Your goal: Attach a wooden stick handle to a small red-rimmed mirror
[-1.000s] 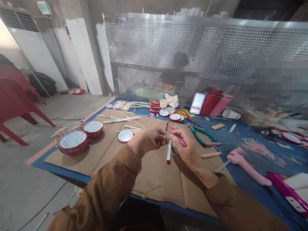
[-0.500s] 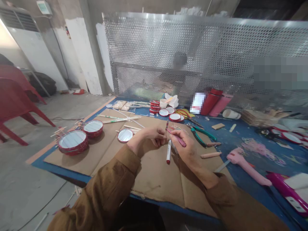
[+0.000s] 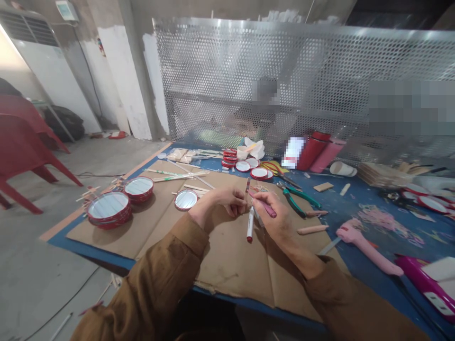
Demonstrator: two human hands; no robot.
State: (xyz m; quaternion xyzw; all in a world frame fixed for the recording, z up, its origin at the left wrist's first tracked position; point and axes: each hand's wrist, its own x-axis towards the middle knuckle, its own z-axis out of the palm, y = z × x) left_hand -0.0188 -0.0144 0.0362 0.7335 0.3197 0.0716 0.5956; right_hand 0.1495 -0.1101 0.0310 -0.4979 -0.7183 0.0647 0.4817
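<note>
My left hand (image 3: 232, 201) is closed, its fingertips pinching a thin wooden stick (image 3: 248, 184) that stands upright and looks reddish along its upper part. My right hand (image 3: 275, 213) grips a dark pink pen-like tool (image 3: 268, 209), whose narrow tip reaches the stick; its exact kind is unclear. Below and between both hands is a white marker (image 3: 250, 222) with a red end, over the cardboard (image 3: 231, 265). Left of my left hand lies a round red-rimmed drum-like piece (image 3: 186, 200) with a pale top.
Stacks of red-rimmed rounds (image 3: 109, 208) stand on the left. To the right are green-handled pliers (image 3: 295, 203), a pink hammer-shaped tool (image 3: 369, 248), rubber bands (image 3: 387, 220) and a magenta case (image 3: 423, 284). A red bottle (image 3: 313, 150) leans by the perforated metal panel (image 3: 220, 71).
Both hands keep nearly the same pose, with the pink tool's tip still at the stick. The whole view has shifted very slightly.
</note>
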